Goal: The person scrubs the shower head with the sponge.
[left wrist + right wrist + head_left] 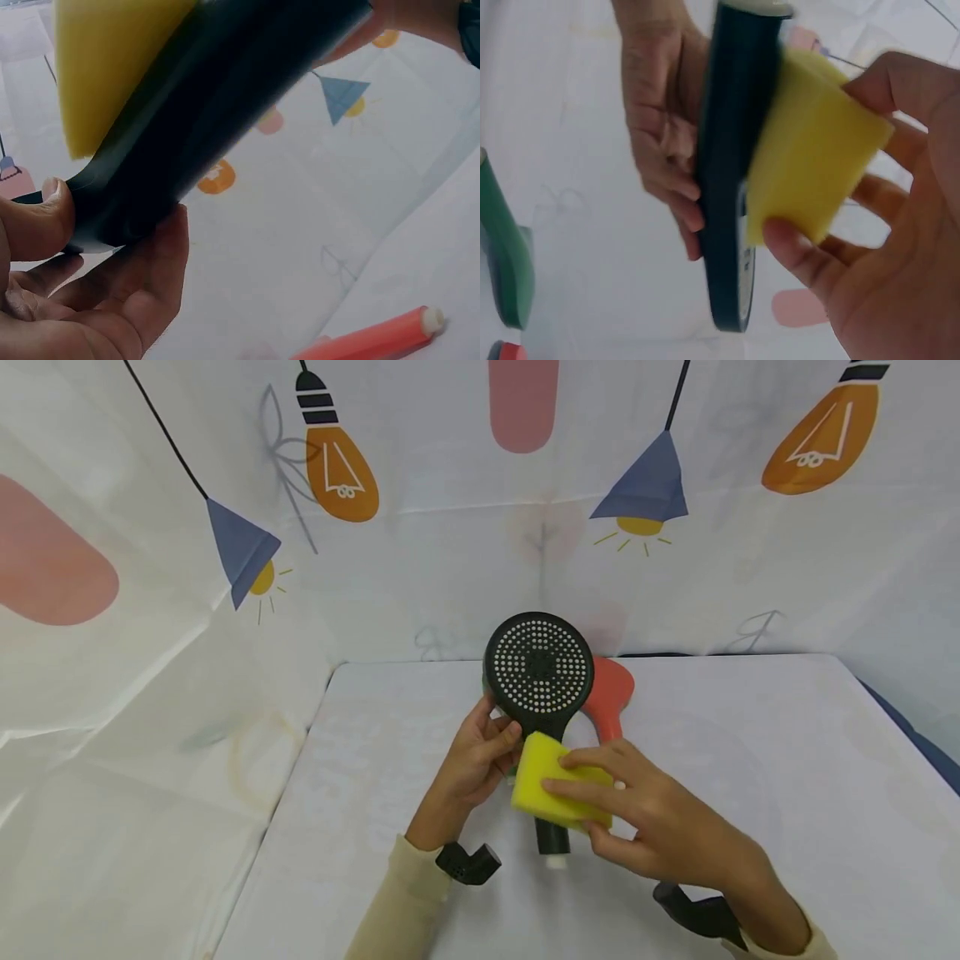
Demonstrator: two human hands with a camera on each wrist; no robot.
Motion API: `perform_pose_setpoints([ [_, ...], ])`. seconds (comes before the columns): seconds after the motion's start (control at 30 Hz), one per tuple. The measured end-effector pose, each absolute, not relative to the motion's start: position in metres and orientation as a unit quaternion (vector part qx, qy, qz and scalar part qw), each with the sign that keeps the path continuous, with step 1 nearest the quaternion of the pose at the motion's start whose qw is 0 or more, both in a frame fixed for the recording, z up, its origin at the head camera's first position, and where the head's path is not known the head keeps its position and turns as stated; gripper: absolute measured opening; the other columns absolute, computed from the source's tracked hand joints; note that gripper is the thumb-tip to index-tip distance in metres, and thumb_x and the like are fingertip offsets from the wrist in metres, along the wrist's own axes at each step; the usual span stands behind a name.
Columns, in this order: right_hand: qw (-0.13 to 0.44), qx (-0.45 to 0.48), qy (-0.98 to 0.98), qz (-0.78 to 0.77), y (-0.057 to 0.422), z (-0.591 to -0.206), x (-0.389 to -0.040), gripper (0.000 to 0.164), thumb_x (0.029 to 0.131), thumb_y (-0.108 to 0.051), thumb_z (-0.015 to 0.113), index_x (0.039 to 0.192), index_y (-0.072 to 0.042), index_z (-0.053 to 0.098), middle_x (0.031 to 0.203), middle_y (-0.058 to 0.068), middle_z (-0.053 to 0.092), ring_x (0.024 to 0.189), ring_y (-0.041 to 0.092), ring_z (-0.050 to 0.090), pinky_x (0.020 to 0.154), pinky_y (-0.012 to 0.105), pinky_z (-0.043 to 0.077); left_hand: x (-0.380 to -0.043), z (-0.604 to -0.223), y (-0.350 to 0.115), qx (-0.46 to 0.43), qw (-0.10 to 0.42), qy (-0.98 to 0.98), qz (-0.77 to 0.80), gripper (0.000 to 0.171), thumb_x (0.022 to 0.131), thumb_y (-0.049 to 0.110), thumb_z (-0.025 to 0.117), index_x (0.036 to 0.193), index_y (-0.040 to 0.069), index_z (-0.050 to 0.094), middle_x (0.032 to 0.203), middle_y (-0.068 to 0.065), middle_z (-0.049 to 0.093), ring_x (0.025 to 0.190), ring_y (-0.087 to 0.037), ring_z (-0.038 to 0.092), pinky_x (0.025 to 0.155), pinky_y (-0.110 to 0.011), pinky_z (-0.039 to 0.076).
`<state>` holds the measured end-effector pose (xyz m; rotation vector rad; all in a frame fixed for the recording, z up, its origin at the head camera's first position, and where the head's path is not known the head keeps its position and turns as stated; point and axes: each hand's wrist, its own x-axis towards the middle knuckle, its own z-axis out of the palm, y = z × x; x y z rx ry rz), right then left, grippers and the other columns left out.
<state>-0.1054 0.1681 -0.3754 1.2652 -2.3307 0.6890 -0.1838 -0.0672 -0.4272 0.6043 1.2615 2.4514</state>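
A dark shower head with a round face of pale nozzles is held upright above the white table. My left hand pinches it at the neck, where the handle meets the head, thumb in front and fingers behind. In my right hand is a yellow sponge, gripped between thumb and fingers. The sponge lies against the front of the handle and hides part of it. The left wrist view shows the sponge beside the dark handle from below.
Behind the held one, a red shower head lies on the white table. A green shower head appears at the left of the right wrist view. A printed cloth with lamp drawings hangs behind the table.
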Motion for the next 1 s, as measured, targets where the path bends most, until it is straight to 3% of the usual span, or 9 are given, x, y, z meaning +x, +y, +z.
perform_pose_setpoints([
  [0.13,0.145,0.526,-0.8,0.251,0.17,-0.372,-0.098,0.068,0.072,-0.011,0.078,0.135,-0.03,0.061,0.132,-0.006,0.059,0.111,0.008,0.051,0.088,0.012,0.049,-0.184,-0.427,-0.066,0.226,0.166,0.43,0.858,0.055,0.096,0.014,0.064,0.143,0.018,0.036,0.11,0.001,0.062,0.083,-0.007,0.062,0.066,-0.018,0.056],
  [0.23,0.078,0.586,-0.757,0.278,0.174,-0.369,-0.093,0.064,0.077,-0.011,0.078,0.136,-0.029,0.059,0.133,-0.006,0.056,0.112,0.007,0.052,0.091,0.012,0.049,-0.183,-0.426,-0.065,0.236,0.171,0.422,0.858,0.061,0.094,0.018,0.065,0.147,0.019,0.033,0.112,0.001,0.061,0.085,-0.008,0.064,0.064,-0.02,0.058],
  [0.4,-0.001,0.641,-0.692,0.332,0.184,-0.365,-0.091,0.056,0.083,-0.012,0.074,0.136,-0.02,0.06,0.137,0.003,0.052,0.119,0.012,0.055,0.096,0.02,0.052,-0.182,-0.426,-0.067,0.244,0.178,0.406,0.862,0.063,0.098,0.016,0.059,0.153,0.023,0.029,0.116,0.0,0.062,0.094,-0.01,0.067,0.074,-0.029,0.061],
  [0.5,0.043,0.599,-0.718,0.353,0.188,-0.363,-0.091,0.057,0.08,-0.011,0.076,0.135,-0.016,0.061,0.137,0.006,0.051,0.119,0.014,0.053,0.096,0.021,0.052,-0.182,-0.427,-0.068,0.249,0.198,0.393,0.863,0.06,0.101,0.014,0.053,0.154,0.027,0.026,0.122,-0.001,0.061,0.101,-0.015,0.07,0.084,-0.033,0.061],
  [0.63,0.126,0.478,-0.796,0.351,0.184,-0.362,-0.095,0.053,0.085,-0.014,0.077,0.135,-0.018,0.062,0.139,0.006,0.05,0.126,0.013,0.048,0.098,0.012,0.047,-0.182,-0.429,-0.07,0.247,0.224,0.395,0.856,0.055,0.101,0.018,0.054,0.147,0.031,0.027,0.116,0.0,0.057,0.089,-0.01,0.066,0.08,-0.026,0.059],
  [0.73,0.187,0.42,-0.822,0.337,0.177,-0.364,-0.102,0.042,0.095,-0.029,0.068,0.135,-0.017,0.062,0.14,0.009,0.05,0.126,0.013,0.048,0.096,0.008,0.045,-0.182,-0.429,-0.07,0.24,0.232,0.406,0.851,0.051,0.101,0.021,0.056,0.142,0.032,0.028,0.106,0.003,0.056,0.079,-0.006,0.057,0.071,-0.02,0.055],
  [0.83,0.254,0.407,-0.813,0.33,0.169,-0.37,-0.11,0.044,0.101,-0.042,0.055,0.133,-0.013,0.064,0.139,0.015,0.051,0.121,0.018,0.05,0.093,0.008,0.043,-0.182,-0.429,-0.07,0.235,0.243,0.403,0.851,0.049,0.101,0.02,0.056,0.139,0.032,0.027,0.103,0.004,0.057,0.079,-0.006,0.059,0.07,-0.018,0.055],
  [1.0,0.338,0.402,-0.792,0.31,0.162,-0.378,-0.119,0.044,0.102,-0.042,0.052,0.127,-0.009,0.067,0.136,0.024,0.052,0.121,0.027,0.049,0.098,0.012,0.039,-0.182,-0.431,-0.068,0.244,0.263,0.398,0.844,0.075,0.094,0.024,0.065,0.153,0.036,0.02,0.105,0.005,0.06,0.084,-0.006,0.059,0.072,-0.019,0.053],
])
